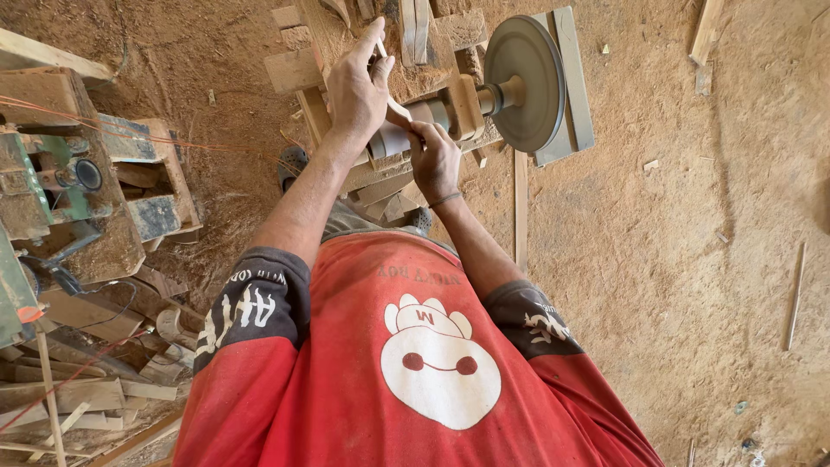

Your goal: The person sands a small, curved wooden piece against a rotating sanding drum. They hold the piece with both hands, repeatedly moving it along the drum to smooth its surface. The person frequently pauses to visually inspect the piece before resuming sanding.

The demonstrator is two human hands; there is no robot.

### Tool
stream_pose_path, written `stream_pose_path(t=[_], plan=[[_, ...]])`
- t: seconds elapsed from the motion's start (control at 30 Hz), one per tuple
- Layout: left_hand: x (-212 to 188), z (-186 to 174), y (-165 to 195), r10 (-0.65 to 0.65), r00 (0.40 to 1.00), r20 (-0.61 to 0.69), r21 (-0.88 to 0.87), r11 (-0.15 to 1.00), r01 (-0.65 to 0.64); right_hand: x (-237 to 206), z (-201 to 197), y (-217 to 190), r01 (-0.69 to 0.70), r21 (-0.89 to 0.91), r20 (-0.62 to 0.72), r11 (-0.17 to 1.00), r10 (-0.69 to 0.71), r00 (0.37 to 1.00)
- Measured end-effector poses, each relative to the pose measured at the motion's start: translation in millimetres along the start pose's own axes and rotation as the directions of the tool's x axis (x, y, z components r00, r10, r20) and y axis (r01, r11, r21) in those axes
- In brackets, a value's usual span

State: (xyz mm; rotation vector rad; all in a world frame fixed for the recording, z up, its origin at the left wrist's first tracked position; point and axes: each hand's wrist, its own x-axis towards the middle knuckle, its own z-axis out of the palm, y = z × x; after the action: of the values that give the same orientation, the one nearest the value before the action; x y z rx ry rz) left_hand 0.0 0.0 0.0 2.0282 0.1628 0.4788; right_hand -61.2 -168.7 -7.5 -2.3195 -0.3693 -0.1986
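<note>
Near the top centre of the frame, both hands grip a thin wooden strip (396, 108) against the spinning roller (393, 138): left hand (356, 91) closed above, right hand (435, 160) below. It is best to keep light, even pressure, with fingers clear of the grey disc (524, 82) at right.

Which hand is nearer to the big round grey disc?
The right hand, gripping the wooden piece just beside the big round grey disc. The left hand is farther left.

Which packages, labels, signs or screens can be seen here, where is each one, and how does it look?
No packages, signs or screens are in view.
Shirt print: on the red shirt at the lower middle, a rounded white cartoon figure with two dark red eyes joined by a line.
Sleeve print: on the dark sleeve at the left, white lettering.
Sleeve print: on the dark sleeve at the right, a small white pattern.
</note>
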Motion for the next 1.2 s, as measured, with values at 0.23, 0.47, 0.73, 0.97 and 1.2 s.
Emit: stream_pose_path(t=[0.23,0.47,0.73,0.97,1.2], plan=[[7,-1,0,-0.164,0.977,0.136,0.037,0.986,0.160,-3,-6,-5,0.041,-0.006,-0.001,0.999,-0.041,0.999],[-6,7,-2,-0.019,0.995,0.096,0.036,0.999,0.016,-16,-13,-3,0.026,-0.019,0.010,0.999,-0.026,1.000],[-17,19,0,-0.010,0.988,0.157,0.019,1.000,0.007,-35,-13,4,0.030,-0.024,-0.017,0.999,-0.030,0.999],[-37,27,2,-0.145,0.948,0.283,-0.024,0.987,0.158,-55,-17,16,-0.014,-0.063,-0.010,0.998,0.014,1.000],[-46,32,-1,-0.153,0.943,0.294,-0.095,0.977,0.189,-61,-18,18,-0.011,-0.109,-0.026,0.994,0.009,1.000]])
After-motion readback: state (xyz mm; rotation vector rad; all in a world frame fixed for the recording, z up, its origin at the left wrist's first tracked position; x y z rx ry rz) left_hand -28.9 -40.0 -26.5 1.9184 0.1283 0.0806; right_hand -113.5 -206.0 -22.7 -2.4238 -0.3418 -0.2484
